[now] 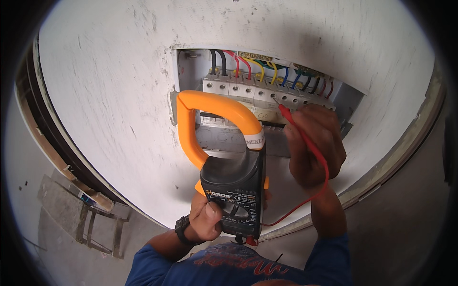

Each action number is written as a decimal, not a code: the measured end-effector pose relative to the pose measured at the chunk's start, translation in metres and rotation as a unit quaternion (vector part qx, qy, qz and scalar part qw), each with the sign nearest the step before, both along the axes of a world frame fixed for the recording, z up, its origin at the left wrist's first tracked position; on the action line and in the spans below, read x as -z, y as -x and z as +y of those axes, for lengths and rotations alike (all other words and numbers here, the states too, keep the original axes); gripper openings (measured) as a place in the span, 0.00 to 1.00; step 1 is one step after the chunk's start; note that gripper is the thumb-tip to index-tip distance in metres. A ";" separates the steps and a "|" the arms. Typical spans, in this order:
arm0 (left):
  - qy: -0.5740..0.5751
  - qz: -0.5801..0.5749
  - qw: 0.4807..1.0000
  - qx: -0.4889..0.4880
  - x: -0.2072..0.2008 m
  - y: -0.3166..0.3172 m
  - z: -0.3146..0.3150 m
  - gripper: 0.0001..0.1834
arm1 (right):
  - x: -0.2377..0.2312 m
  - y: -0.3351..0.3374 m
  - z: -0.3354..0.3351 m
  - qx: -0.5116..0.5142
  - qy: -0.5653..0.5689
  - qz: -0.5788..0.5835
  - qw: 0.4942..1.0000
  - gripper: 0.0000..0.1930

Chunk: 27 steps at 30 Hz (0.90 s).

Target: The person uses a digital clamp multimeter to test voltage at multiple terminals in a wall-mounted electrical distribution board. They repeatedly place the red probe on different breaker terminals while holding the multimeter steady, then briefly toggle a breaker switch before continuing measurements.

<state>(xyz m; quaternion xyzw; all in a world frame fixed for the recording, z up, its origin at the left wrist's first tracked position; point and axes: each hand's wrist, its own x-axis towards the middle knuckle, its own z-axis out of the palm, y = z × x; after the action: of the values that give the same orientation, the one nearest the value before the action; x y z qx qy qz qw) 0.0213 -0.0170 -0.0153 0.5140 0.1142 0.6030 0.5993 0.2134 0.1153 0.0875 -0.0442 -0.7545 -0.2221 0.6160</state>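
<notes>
A: Your left hand (207,218) is gripping the clamp meter (234,178) by its black body, thumb lying across the front, and you're holding it up before the open distribution box (350,105).

B: Your right hand (317,143) is curling snugly round the red test probe (286,113), its thin metal tip pointing at a terminal hole in the row of circuit breakers (234,89). Is it touching? I can't tell!

A: Those holes are sitting close together, so a slipping tip could be bridging two terminals, and your knuckles are hovering near the breakers.

B: The red lead (326,174) is looping past your right wrist to the meter's base; a snag there could be dragging the tip aside. A dipping left wrist might be knocking that big jaw against the box.

A: Smooth orange plastic, that jaw, curving into a rounded loop! Above, glossy insulated wires (246,69) are arching into the breakers.

B: And the white wall (114,105) is showing dark scuffs, its plaster crumbling beside the recess.
</notes>
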 end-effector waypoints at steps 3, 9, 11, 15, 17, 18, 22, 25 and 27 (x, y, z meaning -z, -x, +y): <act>0.008 -0.011 1.000 0.012 0.001 -0.002 0.001 0.58 | 0.000 0.001 0.001 -0.004 -0.003 0.003 1.000 0.17; 0.016 -0.010 1.000 0.004 0.000 -0.007 0.002 0.58 | -0.001 0.001 0.001 -0.016 0.006 0.003 1.000 0.16; 0.017 -0.013 1.000 -0.001 0.000 -0.008 0.002 0.58 | 0.000 0.002 0.000 -0.021 0.008 0.005 1.000 0.16; 0.011 -0.003 1.000 -0.021 -0.001 -0.010 -0.003 0.57 | -0.001 -0.001 0.001 -0.016 -0.002 -0.008 1.000 0.15; 0.008 -0.003 1.000 -0.029 0.000 -0.012 -0.003 0.57 | -0.001 -0.003 0.001 -0.010 -0.008 -0.021 1.000 0.12; 0.009 0.000 1.000 -0.025 0.000 -0.011 -0.003 0.57 | -0.001 -0.003 0.000 -0.008 -0.003 -0.023 1.000 0.12; 0.001 0.001 1.000 -0.004 0.000 -0.008 0.006 0.56 | 0.000 -0.002 0.001 -0.013 -0.003 -0.019 1.000 0.13; 0.007 -0.005 1.000 -0.006 -0.001 -0.009 0.007 0.56 | 0.000 -0.001 0.001 -0.011 -0.004 -0.020 1.000 0.13; 0.007 0.001 1.000 -0.015 -0.003 -0.011 0.006 0.55 | -0.001 0.000 0.000 -0.005 -0.006 -0.024 1.000 0.14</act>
<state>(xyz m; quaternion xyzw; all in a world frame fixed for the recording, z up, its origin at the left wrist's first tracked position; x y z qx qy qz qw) 0.0324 -0.0111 -0.0127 0.5086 0.1269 0.6109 0.5934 0.2138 0.1157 0.0883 -0.0312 -0.7679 -0.2242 0.5993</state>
